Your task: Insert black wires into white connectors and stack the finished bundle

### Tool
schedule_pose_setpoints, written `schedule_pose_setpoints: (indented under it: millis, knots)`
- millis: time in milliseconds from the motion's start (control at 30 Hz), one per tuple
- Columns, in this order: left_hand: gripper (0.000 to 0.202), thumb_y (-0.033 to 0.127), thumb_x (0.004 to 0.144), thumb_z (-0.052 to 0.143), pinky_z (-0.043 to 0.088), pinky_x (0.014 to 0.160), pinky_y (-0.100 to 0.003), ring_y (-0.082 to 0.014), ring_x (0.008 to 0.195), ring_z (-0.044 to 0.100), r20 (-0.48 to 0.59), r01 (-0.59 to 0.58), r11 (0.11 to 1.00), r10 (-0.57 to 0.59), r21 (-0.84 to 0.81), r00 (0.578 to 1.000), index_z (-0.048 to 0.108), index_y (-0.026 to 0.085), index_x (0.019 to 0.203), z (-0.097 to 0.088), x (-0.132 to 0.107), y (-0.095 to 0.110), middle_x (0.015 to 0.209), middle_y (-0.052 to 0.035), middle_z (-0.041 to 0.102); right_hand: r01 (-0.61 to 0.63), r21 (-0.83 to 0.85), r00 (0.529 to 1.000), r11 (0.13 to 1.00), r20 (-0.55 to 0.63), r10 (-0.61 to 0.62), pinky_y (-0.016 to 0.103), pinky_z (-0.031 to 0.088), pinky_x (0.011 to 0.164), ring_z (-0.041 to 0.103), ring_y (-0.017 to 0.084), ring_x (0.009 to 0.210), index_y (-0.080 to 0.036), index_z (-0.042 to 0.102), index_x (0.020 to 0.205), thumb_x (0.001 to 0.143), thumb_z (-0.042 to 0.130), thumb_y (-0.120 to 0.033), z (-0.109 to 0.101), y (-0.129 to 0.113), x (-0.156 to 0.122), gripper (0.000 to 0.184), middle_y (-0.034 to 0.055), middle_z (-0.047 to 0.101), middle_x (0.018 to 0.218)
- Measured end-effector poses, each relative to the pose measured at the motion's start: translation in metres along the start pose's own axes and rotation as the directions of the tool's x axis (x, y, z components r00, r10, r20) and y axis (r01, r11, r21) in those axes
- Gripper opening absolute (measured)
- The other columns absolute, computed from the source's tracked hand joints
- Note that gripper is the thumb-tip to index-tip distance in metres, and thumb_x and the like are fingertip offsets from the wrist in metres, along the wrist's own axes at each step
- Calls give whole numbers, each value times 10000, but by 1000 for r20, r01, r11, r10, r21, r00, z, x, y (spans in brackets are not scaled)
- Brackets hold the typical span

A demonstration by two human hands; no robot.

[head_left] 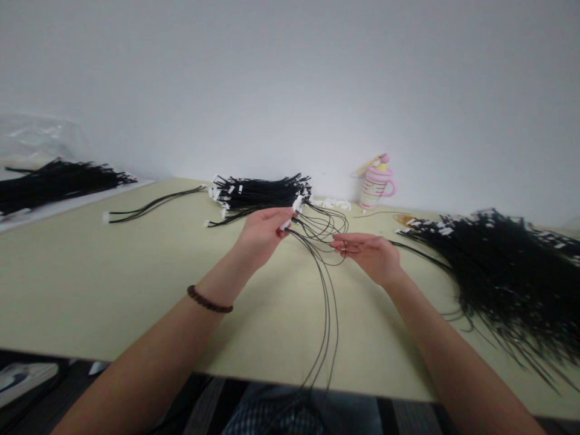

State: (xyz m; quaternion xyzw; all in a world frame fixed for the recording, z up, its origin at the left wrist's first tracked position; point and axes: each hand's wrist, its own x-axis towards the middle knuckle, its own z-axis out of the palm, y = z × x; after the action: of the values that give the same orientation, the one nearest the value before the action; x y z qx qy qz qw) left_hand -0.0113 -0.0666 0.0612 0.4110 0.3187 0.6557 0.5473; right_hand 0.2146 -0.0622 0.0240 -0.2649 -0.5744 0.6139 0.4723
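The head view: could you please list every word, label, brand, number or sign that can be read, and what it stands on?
No text can be read for certain.
Pink-handled cup: printed marks, too small and blurred to read.
White shoe: dark mark, too blurred to identify.
White connectors at the left hand: no lettering can be made out.

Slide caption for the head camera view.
Left hand holding white connectors, right hand at thin dark wires, above a table.
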Motion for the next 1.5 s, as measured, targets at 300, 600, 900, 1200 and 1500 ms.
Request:
schedule_pose_setpoints:
  millis: [300, 600, 900, 1200, 1500]
  knots:
    - [141, 276, 643, 749, 323, 511, -209, -64, 536, 426, 295, -98, 984, 50, 148, 954, 717, 143, 675, -1, -12, -2, 560, 6, 531, 138, 78, 978, 987, -167, -123, 247, 410, 567, 513, 85, 589, -230, 723, 910, 603, 651, -104, -8, -4, 0, 340, 34, 706, 957]
    - [128, 247, 640, 760, 355, 534, -197, -53, 546, 446, 279, -55, 997, 39, 52, 960, 720, 132, 681, -2, -10, -1, 583, 2, 541, 135, 56, 977, 989, -176, -123, 225, 423, 558, 545, 71, 573, -225, 652, 813, 592, 695, -123, -7, -7, 0, 248, 5, 704, 879]
    - [145, 252, 605, 763, 351, 532, -212, -64, 539, 455, 173, -55, 995, 40, 81, 984, 715, 130, 665, -3, -5, -1, 589, -3, 568, -35, -485, 981, 874, -185, -64, 288, 484, 678, 628, 151, 699, -161, 637, 697, 570, 725, -306, -1, 16, 8, 212, 46, 688, 740]
    - [206, 322, 647, 706, 274, 502, -241, -87, 524, 391, 54, -177, 860, 172, 479, 984, 716, 125, 703, -5, -5, -9, 530, 13, 524, -22, -678, 964, 734, -209, -164, 248, 394, 536, 488, 105, 548, -158, 648, 684, 669, 672, -342, -2, 15, 6, 186, 12, 602, 626]
    - [219, 318, 622, 715, 342, 519, -223, -87, 555, 449, -93, -134, 909, 184, 394, 979, 717, 125, 723, -7, 1, -12, 591, -1, 577, 426, -679, 904, 598, 347, -249, 294, 483, 728, 609, 173, 860, -159, 641, 924, 695, 618, -141, 35, 5, -10, 231, 76, 667, 953]
